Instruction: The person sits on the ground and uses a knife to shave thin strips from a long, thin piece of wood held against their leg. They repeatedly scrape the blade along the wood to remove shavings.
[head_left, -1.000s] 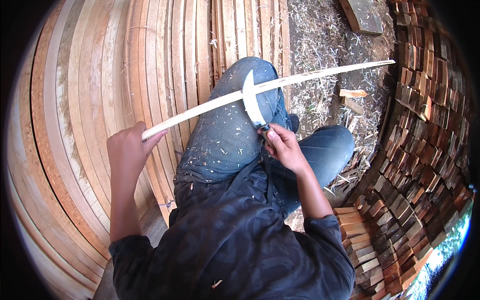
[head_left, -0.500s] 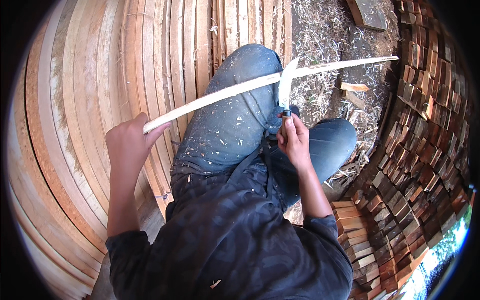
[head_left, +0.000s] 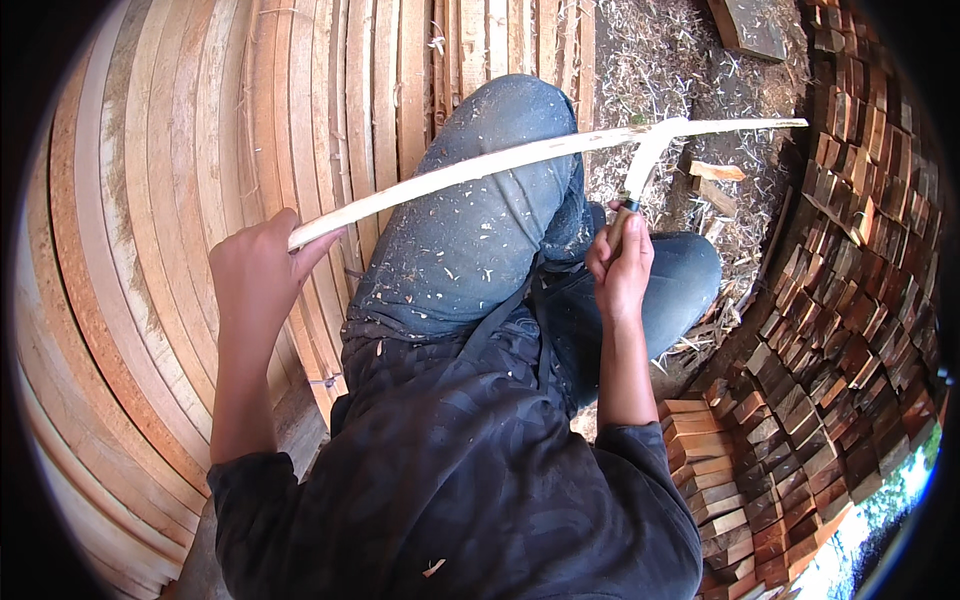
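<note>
A long, pale wooden stick (head_left: 430, 183) runs across my raised thigh, its far end reaching out to the right over the shavings. My left hand (head_left: 262, 262) is closed around the stick's near left end. In my right hand (head_left: 622, 262) is a knife with a curved, bright blade (head_left: 648, 160) and a dark-collared handle. The blade lies against the stick beyond my knee, its tip crossing the wood. My fingers cover most of the knife's handle. Small wood chips dot the blue trousers (head_left: 470, 230).
Long sawn boards (head_left: 180, 150) lie side by side to the left and ahead. Shavings (head_left: 645, 60) cover the ground beyond my knee, with a wood offcut (head_left: 718, 171) and a dark plank (head_left: 748, 30) on it. A tall stack of cut wood pieces (head_left: 850, 290) curves along the right.
My right hand has slid the knife to the right along the stick, toward its far end, and the blade tilts more to the right. My left hand keeps its hold.
</note>
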